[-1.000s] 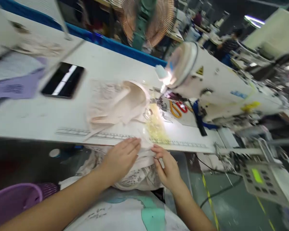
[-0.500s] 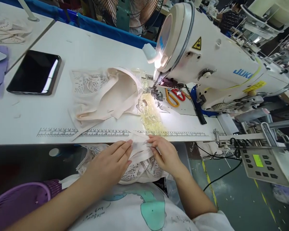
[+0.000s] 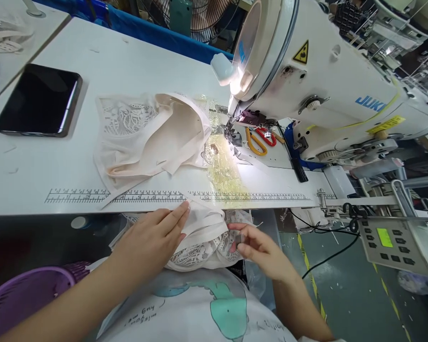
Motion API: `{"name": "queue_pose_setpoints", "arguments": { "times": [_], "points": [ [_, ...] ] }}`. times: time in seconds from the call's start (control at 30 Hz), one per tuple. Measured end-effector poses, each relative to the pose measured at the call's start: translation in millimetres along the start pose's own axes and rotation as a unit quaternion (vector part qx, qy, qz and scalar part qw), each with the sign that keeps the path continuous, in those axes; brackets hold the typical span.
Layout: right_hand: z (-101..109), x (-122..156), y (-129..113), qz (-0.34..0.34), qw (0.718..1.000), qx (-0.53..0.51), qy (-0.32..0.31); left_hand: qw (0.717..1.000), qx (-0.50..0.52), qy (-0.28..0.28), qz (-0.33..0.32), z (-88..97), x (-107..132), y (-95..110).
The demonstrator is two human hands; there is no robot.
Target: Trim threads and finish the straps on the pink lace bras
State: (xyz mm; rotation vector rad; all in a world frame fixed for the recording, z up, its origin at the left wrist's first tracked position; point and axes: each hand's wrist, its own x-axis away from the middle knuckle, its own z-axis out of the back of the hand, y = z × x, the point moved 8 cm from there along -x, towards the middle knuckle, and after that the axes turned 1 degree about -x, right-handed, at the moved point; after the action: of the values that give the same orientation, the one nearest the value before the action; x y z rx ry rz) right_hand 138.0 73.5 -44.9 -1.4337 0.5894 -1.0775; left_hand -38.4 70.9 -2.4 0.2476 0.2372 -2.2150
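Observation:
My left hand (image 3: 153,240) is closed on the plain cream edge of a lace bra (image 3: 196,254) lying over my lap at the table's front edge. Its fingers lie on top of the fabric, and the thumb is mostly hidden. Just right of the folded cream band, my right hand (image 3: 260,247) is held with curled fingers; something small and greyish shows between them, too unclear to name. Beyond the hands, a second cream bra piece (image 3: 174,137) with a cup and lace panel lies on the table, beside the sewing machine's needle area (image 3: 230,130).
The white sewing machine (image 3: 328,85) stands at right, with orange-handled scissors (image 3: 255,142) and red-handled scissors (image 3: 266,136) beneath its arm. A phone (image 3: 39,99) lies at left. A printed ruler (image 3: 157,195) runs along the edge. A purple basket (image 3: 32,285) is lower left.
My right hand has left the band and moved right and down, its fingers curling. My left hand has shifted slightly left, still on the fabric. The view has moved a little.

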Motion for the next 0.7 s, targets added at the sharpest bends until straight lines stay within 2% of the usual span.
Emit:
{"name": "queue_pose_setpoints", "arguments": {
  "times": [0.07,0.13,0.2,0.27,0.37,0.5,0.6,0.7],
  "points": [
    [-14,-1,12,-0.007,0.999,-0.032,-0.016,1.0,0.001,0.013,-0.008,-0.5,0,2],
    [-30,-12,20,0.018,0.996,-0.082,-0.024,1.0,-0.002,0.022,-0.01,-0.9,-1,2],
    [-47,-24,27,0.027,0.988,-0.143,-0.058,1.0,0.002,0.022,-0.007,-1.9,-1,1],
    [-55,-31,30,0.024,0.982,-0.167,-0.085,1.0,0.014,0.02,0.0,-2.6,0,-1],
    [-40,-29,18,0.037,0.99,-0.103,-0.091,0.999,0.042,0.025,0.019,-1.9,5,-4],
    [2,-24,-33,0.093,0.991,0.039,-0.085,0.997,0.039,0.03,0.057,-0.6,8,-1],
    [19,-38,-67,0.085,0.978,0.16,-0.105,0.994,0.016,0.019,0.104,-4.1,9,0],
    [23,-59,-86,0.09,0.948,0.291,-0.094,0.991,0.024,0.0,0.128,-11.6,13,-4]
  ]
}}
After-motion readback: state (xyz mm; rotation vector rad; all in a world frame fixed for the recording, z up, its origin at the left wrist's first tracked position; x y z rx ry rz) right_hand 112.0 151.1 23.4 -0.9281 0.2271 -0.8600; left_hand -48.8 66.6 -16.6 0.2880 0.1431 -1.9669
